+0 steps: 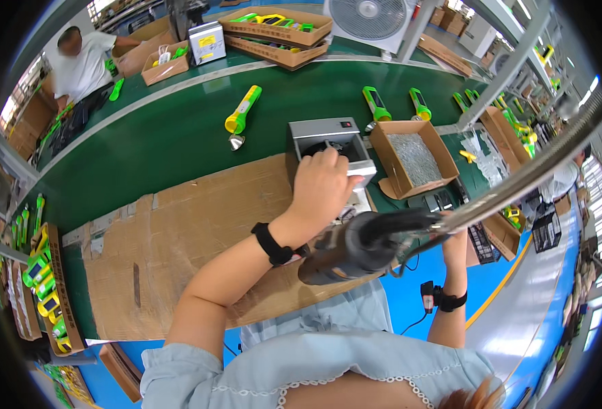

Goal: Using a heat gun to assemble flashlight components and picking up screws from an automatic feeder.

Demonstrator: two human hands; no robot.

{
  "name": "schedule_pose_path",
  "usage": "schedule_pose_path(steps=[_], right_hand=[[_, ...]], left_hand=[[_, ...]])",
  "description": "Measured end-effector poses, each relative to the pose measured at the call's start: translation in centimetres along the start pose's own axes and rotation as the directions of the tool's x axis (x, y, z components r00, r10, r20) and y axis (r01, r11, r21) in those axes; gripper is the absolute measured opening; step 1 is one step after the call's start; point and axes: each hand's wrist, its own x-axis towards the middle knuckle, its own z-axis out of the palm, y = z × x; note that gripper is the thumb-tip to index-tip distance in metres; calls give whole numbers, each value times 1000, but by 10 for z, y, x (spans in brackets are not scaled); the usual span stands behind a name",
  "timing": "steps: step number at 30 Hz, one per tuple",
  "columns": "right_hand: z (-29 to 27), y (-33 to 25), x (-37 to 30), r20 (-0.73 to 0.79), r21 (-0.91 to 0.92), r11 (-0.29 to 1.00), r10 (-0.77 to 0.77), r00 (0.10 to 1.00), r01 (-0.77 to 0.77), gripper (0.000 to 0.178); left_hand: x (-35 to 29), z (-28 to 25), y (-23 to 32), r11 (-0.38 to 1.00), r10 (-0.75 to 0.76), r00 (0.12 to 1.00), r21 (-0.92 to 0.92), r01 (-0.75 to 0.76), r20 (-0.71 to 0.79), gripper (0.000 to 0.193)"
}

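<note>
My left hand (323, 185) reaches over the front of a grey box-shaped machine (321, 125) with a red switch. Its bent fingers dip together into the machine's dark opening, so whatever they grip is hidden. Just below that hand, a dark power screwdriver (345, 252) hangs blurred, close to my view. My right hand (455, 245) is raised at the right, near the lower end of a metal rod (519, 177). The rod and a black cable cover its fingers. A cardboard box of small silvery screws (410, 160) stands right of the machine.
Brown cardboard (192, 238) covers the near bench. Beyond it, a green conveyor belt (178, 136) carries green-yellow flashlights (244, 109). More flashlights fill a carton (49, 293) at left and trays (277, 31) at the back. A fan (368, 17) and another person (83, 65) are across the belt.
</note>
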Motion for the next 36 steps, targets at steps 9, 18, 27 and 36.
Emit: schedule_pose_path(steps=[9, 18, 27, 36], right_hand=[[-29, 33, 124, 27, -583, 792, -205, 978, 182, 18], [-18, 87, 193, 149, -850, 517, 48, 988, 103, 39], [1, 82, 199, 182, -861, 505, 206, 962, 55, 37], [15, 66, 194, 276, -853, 507, 239, 931, 123, 38]], left_hand=[[16, -33, -65, 916, -253, 956, -356, 187, -149, 8], [-18, 46, -100, 395, -481, 855, -824, 407, 191, 42], [-32, 58, -87, 228, -569, 804, -907, 355, 171, 58], [-27, 57, -77, -17, -659, 696, -931, 364, 284, 75]])
